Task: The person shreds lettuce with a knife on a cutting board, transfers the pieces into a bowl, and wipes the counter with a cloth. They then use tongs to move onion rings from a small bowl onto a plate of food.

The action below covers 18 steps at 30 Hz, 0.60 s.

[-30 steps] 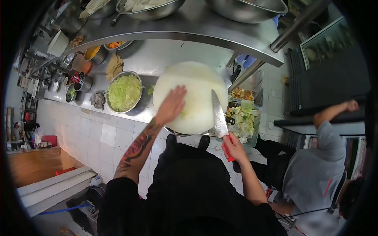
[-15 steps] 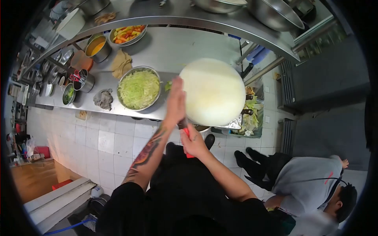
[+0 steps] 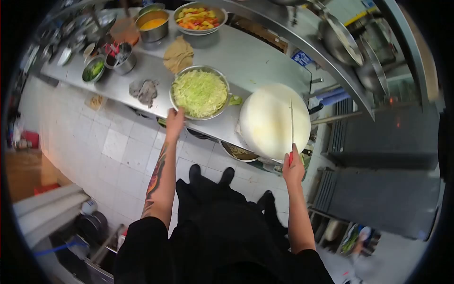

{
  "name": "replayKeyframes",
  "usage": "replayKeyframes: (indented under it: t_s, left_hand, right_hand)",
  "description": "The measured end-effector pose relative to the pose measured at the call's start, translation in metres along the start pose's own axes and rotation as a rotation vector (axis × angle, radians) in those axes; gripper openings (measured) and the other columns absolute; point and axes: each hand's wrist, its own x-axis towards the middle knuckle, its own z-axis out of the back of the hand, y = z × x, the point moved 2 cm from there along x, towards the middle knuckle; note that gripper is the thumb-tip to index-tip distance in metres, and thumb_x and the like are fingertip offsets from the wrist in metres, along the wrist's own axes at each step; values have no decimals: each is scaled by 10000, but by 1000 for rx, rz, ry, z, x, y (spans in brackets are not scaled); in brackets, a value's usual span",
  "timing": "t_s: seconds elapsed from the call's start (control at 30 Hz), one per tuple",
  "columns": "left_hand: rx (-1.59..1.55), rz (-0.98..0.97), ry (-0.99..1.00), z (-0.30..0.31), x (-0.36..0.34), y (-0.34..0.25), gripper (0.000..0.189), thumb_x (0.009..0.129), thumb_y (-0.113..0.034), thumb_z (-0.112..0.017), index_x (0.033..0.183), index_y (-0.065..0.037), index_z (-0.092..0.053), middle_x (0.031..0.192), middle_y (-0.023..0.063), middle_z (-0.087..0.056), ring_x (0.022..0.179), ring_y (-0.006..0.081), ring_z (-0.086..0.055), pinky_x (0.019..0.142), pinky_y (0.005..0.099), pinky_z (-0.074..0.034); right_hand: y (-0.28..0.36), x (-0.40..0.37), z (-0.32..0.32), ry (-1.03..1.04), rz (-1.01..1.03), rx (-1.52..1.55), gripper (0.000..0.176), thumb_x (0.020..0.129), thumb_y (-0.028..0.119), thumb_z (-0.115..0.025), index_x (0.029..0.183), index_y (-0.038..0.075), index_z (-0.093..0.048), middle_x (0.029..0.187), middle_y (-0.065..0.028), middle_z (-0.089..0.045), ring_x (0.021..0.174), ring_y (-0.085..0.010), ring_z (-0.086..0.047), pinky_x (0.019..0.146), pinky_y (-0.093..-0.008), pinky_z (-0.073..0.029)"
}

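A metal bowl (image 3: 178, 102) heaped with shredded cabbage (image 3: 200, 93) stands near the counter's front edge. My left hand (image 3: 175, 123) is at its lower left rim, fingers closed there. My right hand (image 3: 293, 166) is wrapped round the red handle of a knife (image 3: 292, 118). The long blade lies across the right part of a round white cutting board (image 3: 266, 124). Between bowl and board is a piece of green vegetable (image 3: 235, 100).
On the steel counter (image 3: 241, 52) are a bowl of cut peppers (image 3: 197, 20), a pot of orange liquid (image 3: 153, 26), a brown cloth (image 3: 178, 54) and a grey rag (image 3: 144, 91). An overhead shelf (image 3: 283, 26) holds pans. A blurred person (image 3: 371, 265) is at lower right.
My hands, close together at the board's left edge before, are now apart: the left at the cabbage bowl, the right farther right with the knife. The view has turned.
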Motion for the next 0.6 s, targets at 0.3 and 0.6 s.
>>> replayKeyframes:
  t_s: [0.3, 0.6]
  left_hand:
    - [124, -183, -279, 40, -59, 50, 383, 923, -282, -613, 1014, 85, -677, 873, 323, -703, 826, 483, -711, 754, 515, -557]
    - [432, 6, -522, 246, -204, 110, 356, 927, -255, -597, 928, 97, -647, 812, 310, -688, 755, 459, -695, 709, 514, -540]
  right_hand:
    - [-33, 59, -42, 241, 117, -154, 504, 1001, 314, -667, 1465, 123, -618, 1188, -182, -594, 1044, -391, -657, 874, -488, -551]
    - [-53, 61, -39, 289, 218, 15, 552, 1018, 299, -654, 1485, 15, -575, 1217, -200, -602, 1074, -371, -653, 943, -440, -531]
